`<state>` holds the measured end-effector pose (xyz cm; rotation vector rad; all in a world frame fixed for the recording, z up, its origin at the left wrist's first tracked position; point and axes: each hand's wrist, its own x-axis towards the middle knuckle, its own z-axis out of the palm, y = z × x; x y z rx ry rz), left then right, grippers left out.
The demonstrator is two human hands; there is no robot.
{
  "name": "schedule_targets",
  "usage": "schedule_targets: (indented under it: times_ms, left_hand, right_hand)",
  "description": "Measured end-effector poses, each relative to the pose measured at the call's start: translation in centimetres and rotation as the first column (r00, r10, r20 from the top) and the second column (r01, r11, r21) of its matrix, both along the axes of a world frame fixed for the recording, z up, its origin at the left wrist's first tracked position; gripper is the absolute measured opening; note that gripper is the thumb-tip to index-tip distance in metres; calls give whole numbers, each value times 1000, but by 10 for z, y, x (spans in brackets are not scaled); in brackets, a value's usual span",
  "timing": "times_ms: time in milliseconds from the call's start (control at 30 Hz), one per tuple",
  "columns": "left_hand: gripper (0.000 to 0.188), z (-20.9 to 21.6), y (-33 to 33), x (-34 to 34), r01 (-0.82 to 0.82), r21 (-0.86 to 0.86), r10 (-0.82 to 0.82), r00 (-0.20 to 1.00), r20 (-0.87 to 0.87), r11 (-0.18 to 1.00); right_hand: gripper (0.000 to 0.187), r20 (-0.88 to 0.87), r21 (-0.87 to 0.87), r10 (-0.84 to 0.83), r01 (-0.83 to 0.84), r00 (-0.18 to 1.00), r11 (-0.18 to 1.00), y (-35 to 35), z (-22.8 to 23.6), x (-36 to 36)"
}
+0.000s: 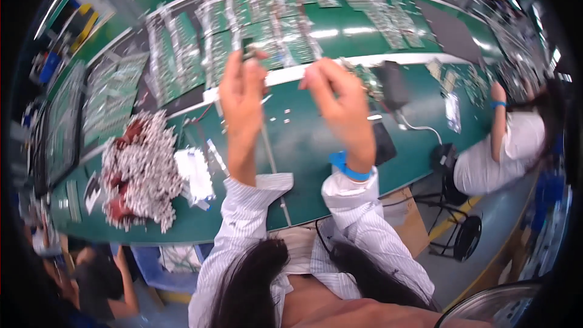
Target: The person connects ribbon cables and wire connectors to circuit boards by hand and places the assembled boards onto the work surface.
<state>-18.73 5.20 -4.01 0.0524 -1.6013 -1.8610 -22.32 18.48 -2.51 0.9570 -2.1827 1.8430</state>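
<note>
Both of my hands are raised over the green workbench (303, 146). Between the fingertips of my left hand (243, 88) is a small green circuit board (248, 47), partly hidden by the fingers. My right hand (341, 92), with a blue band at its wrist, is closed in a pinch a little to the right of the left one. Whatever its fingertips hold, if anything, is too small to make out. Beyond the hands, rows of circuit boards (228, 42) in clear wrapping lie along the far side.
A big heap of white-tipped wire bundles (146, 167) lies at left beside a silvery bag (195, 176). A dark box-shaped device (393, 85) stands right of my right hand. Another person (501, 152) sits at the bench's right end, near a black stool (467, 237).
</note>
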Motion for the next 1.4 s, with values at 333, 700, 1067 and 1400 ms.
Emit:
schedule_targets:
  times_ms: [333, 700, 1067, 1400]
  left_hand:
    - [17, 1, -7, 7, 14, 26, -12, 999, -40, 1000]
    - [23, 11, -4, 17, -65, 13, 65, 998, 8, 998]
    - [22, 11, -4, 23, 221, 59, -215, 972, -98, 973]
    - [22, 9, 1, 19, 155, -4, -154, 984, -87, 988]
  right_hand:
    - [15, -215, 12, -11, 14, 977, 1000, -7, 1, 5]
    - [14, -156, -13, 6, -8, 988, 1000, -10, 1, 8]
    - [19, -6, 40, -2, 3, 1000, 999, -9, 9, 14]
    - [19, -41, 24, 4, -3, 999, 1000, -6, 7, 12]
